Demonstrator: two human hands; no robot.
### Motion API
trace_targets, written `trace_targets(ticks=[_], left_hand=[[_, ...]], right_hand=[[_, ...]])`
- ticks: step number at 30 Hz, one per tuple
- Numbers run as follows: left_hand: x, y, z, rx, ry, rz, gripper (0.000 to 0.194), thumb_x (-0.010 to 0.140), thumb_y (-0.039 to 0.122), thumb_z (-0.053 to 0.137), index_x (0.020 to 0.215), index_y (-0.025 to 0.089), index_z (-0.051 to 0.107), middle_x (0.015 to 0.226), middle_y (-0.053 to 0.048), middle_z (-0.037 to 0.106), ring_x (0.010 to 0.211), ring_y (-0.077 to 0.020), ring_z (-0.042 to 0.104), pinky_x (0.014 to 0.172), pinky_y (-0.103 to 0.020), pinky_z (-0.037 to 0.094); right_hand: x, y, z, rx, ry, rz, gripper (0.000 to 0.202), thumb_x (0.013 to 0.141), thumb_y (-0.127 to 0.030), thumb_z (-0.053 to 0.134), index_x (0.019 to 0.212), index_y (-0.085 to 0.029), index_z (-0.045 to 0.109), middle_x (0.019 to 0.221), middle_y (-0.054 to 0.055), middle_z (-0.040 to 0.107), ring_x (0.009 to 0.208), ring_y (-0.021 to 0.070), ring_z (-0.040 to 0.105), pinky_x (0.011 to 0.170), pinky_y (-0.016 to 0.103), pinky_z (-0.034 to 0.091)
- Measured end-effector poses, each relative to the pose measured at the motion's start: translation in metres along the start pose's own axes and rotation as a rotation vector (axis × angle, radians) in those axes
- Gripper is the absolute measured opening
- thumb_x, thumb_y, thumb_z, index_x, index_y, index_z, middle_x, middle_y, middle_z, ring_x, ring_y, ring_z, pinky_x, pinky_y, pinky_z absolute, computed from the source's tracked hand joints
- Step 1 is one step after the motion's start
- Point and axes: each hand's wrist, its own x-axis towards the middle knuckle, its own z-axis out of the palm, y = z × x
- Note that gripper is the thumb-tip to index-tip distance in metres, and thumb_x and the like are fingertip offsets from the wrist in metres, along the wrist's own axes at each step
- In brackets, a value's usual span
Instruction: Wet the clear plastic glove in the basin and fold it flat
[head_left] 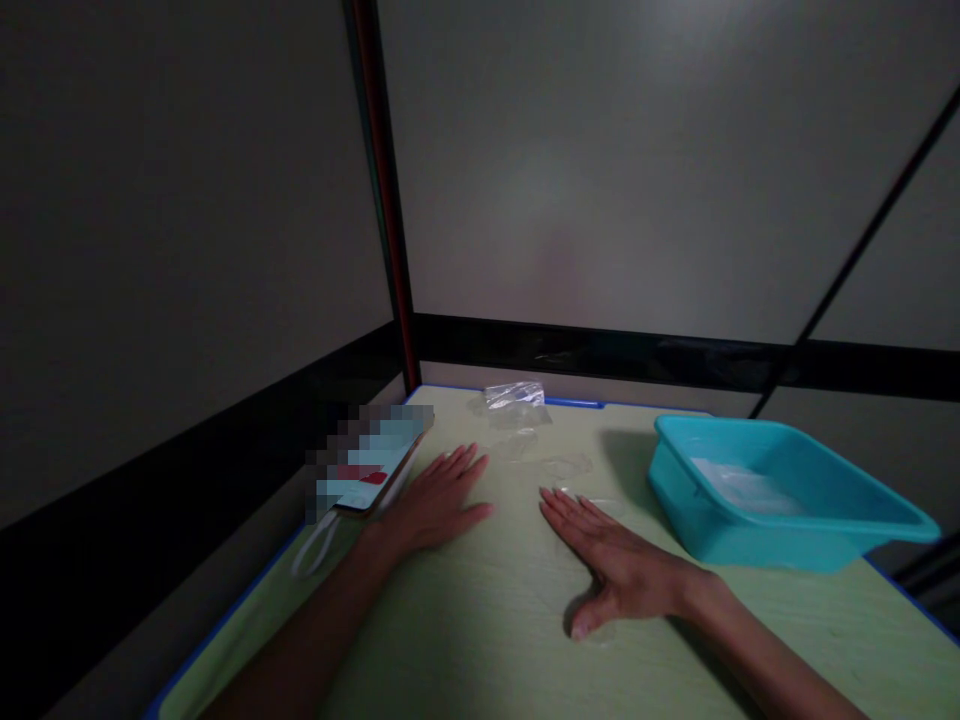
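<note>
My left hand (441,500) lies flat on the table, fingers apart, just right of a phone (371,490) with a lit screen and a white strap. My right hand (611,560) rests palm down with its fingers stretched out and the thumb spread. Thin clear plastic (600,634) shows by its thumb and beyond its fingertips; how far it runs under the palm is hidden. More thin clear plastic (566,466) lies flat past the fingertips. A crumpled clear plastic piece (514,396) sits near the far edge.
A turquoise plastic basin (780,545) stands at the right, with whitish, see-through material (746,487) inside. The pale yellow-green table (450,640) has a blue edge. Grey panels (600,200) with black strips rise behind and at the left.
</note>
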Motion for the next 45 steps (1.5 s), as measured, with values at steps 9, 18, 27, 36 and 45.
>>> trace_targets(ticks=[9,18,27,36,45], left_hand=[[0.010,0.061,-0.001,-0.042,0.132,0.134,0.064,0.081,0.051,0.028,0.129,0.008,0.021,0.137,-0.011,0.016,0.126,-0.0173,0.010,0.102,-0.031,0.011],[0.011,0.079,0.013,-0.076,0.046,0.129,0.064,0.081,0.049,0.031,0.130,0.009,0.019,0.137,-0.011,0.017,0.125,-0.0187,0.012,0.102,-0.032,0.013],[0.002,0.051,0.013,-0.057,0.033,0.092,0.062,0.082,0.050,0.026,0.131,0.014,0.016,0.137,-0.007,0.015,0.126,-0.0176,0.010,0.101,-0.033,0.012],[-0.015,0.017,0.008,-0.019,0.021,-0.039,0.063,0.083,0.052,0.022,0.130,0.011,0.019,0.137,-0.010,0.016,0.125,-0.0189,0.012,0.101,-0.035,0.014],[-0.017,0.015,0.009,-0.011,0.044,-0.052,0.063,0.082,0.053,0.024,0.130,0.013,0.021,0.136,-0.009,0.017,0.125,-0.0205,0.012,0.101,-0.036,0.016]], right_hand=[[0.001,-0.004,-0.003,-0.013,-0.023,0.025,0.103,0.060,-0.068,0.046,0.132,-0.007,0.003,0.137,0.015,-0.003,0.125,0.0235,-0.004,0.101,0.038,0.003],[0.000,-0.002,0.000,0.013,0.009,0.011,0.106,0.058,-0.068,0.047,0.132,-0.007,0.002,0.136,0.015,-0.004,0.124,0.0244,-0.005,0.101,0.039,0.003],[-0.001,0.000,0.001,0.026,0.009,0.011,0.100,0.061,-0.066,0.048,0.132,-0.013,0.002,0.137,0.012,-0.004,0.124,0.0249,-0.005,0.101,0.041,0.003],[0.000,-0.002,0.000,0.031,0.013,0.019,0.100,0.060,-0.066,0.048,0.132,-0.013,0.003,0.138,0.012,-0.001,0.125,0.0239,-0.003,0.101,0.039,0.004],[0.000,0.000,0.002,0.032,0.025,0.003,0.100,0.060,-0.065,0.049,0.132,-0.015,0.001,0.138,0.011,-0.004,0.124,0.0253,-0.003,0.101,0.040,0.004]])
